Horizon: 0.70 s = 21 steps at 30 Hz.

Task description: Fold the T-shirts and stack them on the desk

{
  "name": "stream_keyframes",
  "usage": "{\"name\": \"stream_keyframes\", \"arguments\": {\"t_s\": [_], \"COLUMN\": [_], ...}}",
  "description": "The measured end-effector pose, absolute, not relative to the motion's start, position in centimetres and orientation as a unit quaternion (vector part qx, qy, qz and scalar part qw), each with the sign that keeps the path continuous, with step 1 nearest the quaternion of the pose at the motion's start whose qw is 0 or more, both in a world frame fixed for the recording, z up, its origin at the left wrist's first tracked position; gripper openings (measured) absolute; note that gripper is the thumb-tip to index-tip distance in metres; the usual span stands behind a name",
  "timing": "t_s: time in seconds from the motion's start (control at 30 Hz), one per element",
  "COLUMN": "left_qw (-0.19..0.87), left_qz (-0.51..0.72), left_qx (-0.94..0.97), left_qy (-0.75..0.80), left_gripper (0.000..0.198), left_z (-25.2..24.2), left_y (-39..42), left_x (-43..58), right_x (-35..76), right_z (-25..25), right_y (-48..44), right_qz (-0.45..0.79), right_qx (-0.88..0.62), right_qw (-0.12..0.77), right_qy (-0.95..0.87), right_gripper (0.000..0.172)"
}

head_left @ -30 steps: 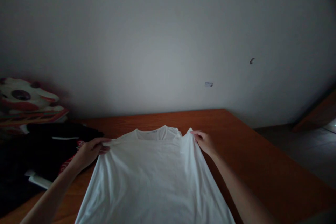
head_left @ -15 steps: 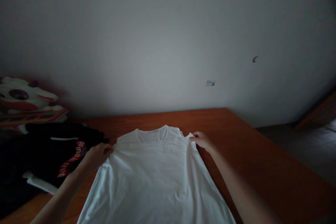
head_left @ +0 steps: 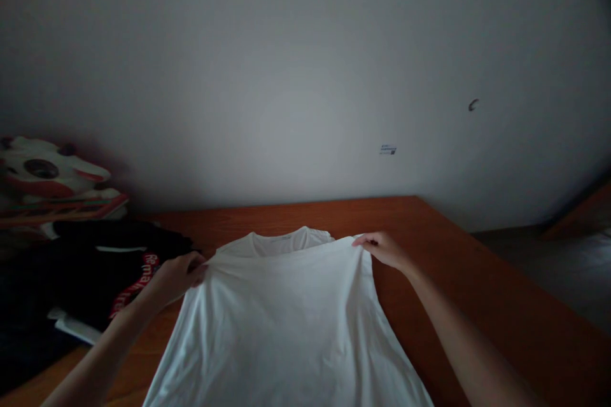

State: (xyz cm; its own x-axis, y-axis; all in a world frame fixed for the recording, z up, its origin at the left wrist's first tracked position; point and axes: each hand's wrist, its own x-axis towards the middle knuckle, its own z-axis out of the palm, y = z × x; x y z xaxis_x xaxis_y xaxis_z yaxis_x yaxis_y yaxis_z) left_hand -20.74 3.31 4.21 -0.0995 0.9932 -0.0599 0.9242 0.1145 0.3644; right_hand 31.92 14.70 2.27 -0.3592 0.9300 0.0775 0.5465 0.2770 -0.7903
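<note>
Btm of the white shirt (head_left: 286, 324) is cut off by the frame edge, toy (head_left: 52, 168) is clipped at far L, and the dark clothes (head_left: 86, 273) are too dim to count pcs. You've got 1 white shirt over 1 wood tabletop (head_left: 468, 305), btwn your 2 hands: L hand (head_left: 191, 270) and R hand (head_left: 377, 247) each pinched tight on its cloth, 1 per side.

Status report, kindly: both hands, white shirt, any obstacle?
Left hand, right hand: both pinching white shirt. Cloth stretched between. Nothing seen on shirt; black garment beside left hand.
</note>
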Motion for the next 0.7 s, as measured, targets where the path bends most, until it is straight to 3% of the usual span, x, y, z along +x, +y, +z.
{"name": "stream_keyframes", "arguments": {"t_s": [0.13, 0.2, 0.4, 0.5, 0.57, 0.7], "left_qw": [0.278, 0.286, 0.075, 0.051, 0.047, -0.056], "left_qz": [0.321, 0.364, 0.315, 0.306, 0.289, 0.202], "left_qx": [0.558, 0.528, 0.554, 0.593, 0.641, 0.783], "left_qy": [0.713, 0.712, 0.767, 0.743, 0.710, 0.585], "left_gripper": [0.040, 0.043, 0.043, 0.050, 0.047, 0.042], "left_z": [5.4, 6.1, 7.6, 6.6, 5.1, 0.7], "left_y": [3.3, 3.7, 5.9, 5.9, 4.0, -4.0], "left_x": [-21.7, -22.1, -21.8, -19.9, -17.9, -14.0], "right_x": [32.1, 31.6, 28.5, 27.0, 26.5, 26.3], "right_z": [3.9, 4.8, 5.7, 4.7, 3.7, 1.3], "right_y": [15.4, 16.2, 18.7, 18.1, 16.0, 7.6], "right_qz": [0.342, 0.340, 0.305, 0.301, 0.288, 0.207], "right_qx": [-0.478, -0.489, -0.554, -0.558, -0.546, -0.474], "right_qw": [0.259, 0.263, 0.282, 0.271, 0.265, 0.240], "right_qy": [-0.767, -0.759, -0.722, -0.724, -0.741, -0.822], "right_gripper": [0.032, 0.031, 0.040, 0.051, 0.049, 0.044]}}
